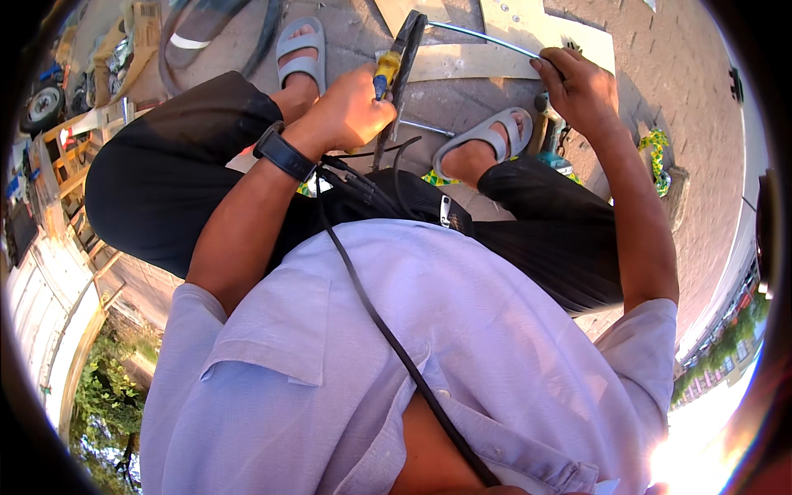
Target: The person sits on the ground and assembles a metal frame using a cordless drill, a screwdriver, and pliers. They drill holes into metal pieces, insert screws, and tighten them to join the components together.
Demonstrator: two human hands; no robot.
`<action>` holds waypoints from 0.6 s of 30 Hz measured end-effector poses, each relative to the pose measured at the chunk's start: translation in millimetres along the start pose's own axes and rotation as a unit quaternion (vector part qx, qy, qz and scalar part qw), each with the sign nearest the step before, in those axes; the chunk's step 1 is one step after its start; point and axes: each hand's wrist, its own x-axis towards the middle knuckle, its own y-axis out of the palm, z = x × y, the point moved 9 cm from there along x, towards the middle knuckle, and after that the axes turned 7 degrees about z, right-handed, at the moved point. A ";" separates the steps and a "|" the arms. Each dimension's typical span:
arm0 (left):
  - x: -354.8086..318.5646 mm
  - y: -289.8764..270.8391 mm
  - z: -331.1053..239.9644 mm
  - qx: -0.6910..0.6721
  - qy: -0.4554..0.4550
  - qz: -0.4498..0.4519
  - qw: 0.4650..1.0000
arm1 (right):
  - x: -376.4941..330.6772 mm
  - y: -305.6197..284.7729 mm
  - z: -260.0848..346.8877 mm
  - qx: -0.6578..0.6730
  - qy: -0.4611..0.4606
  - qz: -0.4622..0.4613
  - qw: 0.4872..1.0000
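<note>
Fingers of my left hand are wrapped around a yellow-handled tool. My right hand pinches a thin metal rod above the wooden board.

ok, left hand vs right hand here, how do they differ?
The left hand is closed in a fist around a yellow-handled tool; the right hand rests its fingers on a thin metal rod at a pale wooden board. The left wrist wears a black watch; the right wrist is bare. The left hand sits nearer the body, the right reaches further out. Both are bare-skinned.
</note>
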 end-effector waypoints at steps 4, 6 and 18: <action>-1.9 0.2 2.8 0.030 0.009 -0.014 0.999 | -8.7 57.6 -39.0 0.293 0.226 0.297 0.880; -3.3 0.1 -3.8 0.058 0.054 -0.028 0.996 | -12.8 60.7 -36.9 0.370 0.275 0.381 0.801; -1.2 0.8 -0.4 0.031 0.007 -0.005 0.999 | 1.6 7.0 -10.5 0.030 0.092 0.064 0.993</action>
